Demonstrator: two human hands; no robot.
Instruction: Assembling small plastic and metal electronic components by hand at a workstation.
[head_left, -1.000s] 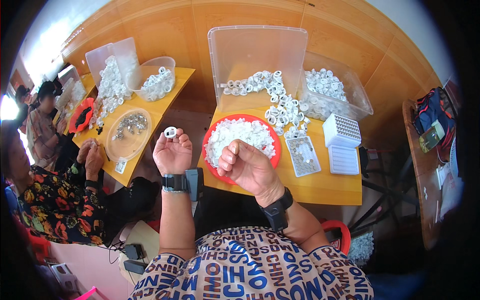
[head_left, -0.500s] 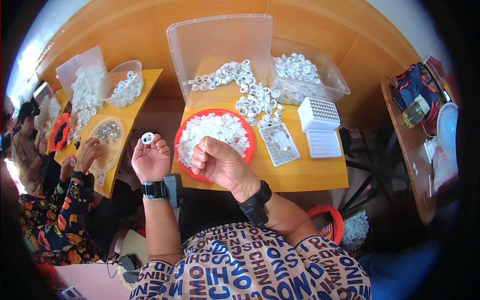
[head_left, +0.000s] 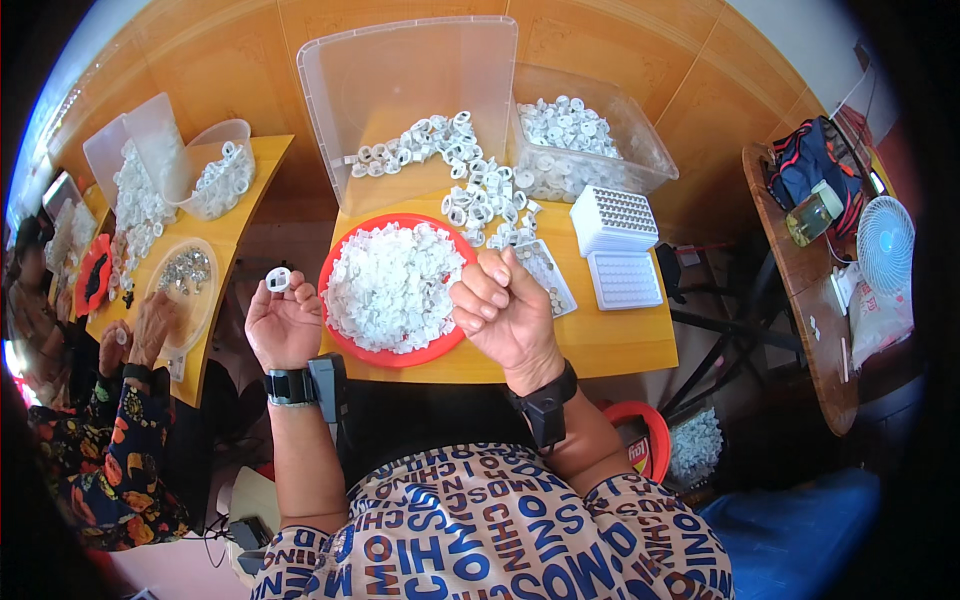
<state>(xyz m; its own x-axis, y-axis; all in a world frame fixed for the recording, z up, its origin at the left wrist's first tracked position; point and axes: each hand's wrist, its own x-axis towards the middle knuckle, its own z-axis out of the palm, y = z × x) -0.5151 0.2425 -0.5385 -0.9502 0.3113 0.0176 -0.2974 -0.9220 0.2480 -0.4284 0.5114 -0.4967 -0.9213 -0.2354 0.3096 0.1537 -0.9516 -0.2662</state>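
Note:
My left hand (head_left: 284, 328) is raised at the left of the round red tray, palm up. Its thumb and fingers grip a small round white plastic casing (head_left: 278, 279) with a dark slot in its face. Over the tray's right rim hangs my right hand (head_left: 508, 318), fingers curled and thumb pressed in; what it may hold is hidden. It partly covers a white tray (head_left: 566, 299) of small round silver discs. The red tray (head_left: 333, 335) carries a heap of small translucent white plastic pieces (head_left: 392, 285).
Behind lie many white casings (head_left: 488, 195), an upright clear lid (head_left: 405, 80) and a clear bin (head_left: 650, 172) of more. Stacked white trays (head_left: 614, 222) stand at the right. A co-worker's hands (head_left: 150, 325) work at the left table. A fan (head_left: 886, 245) stands far right.
My right hand has moved right, from over the heap to the tray of discs, still curled. My left hand keeps its casing. The whole view has shifted slightly.

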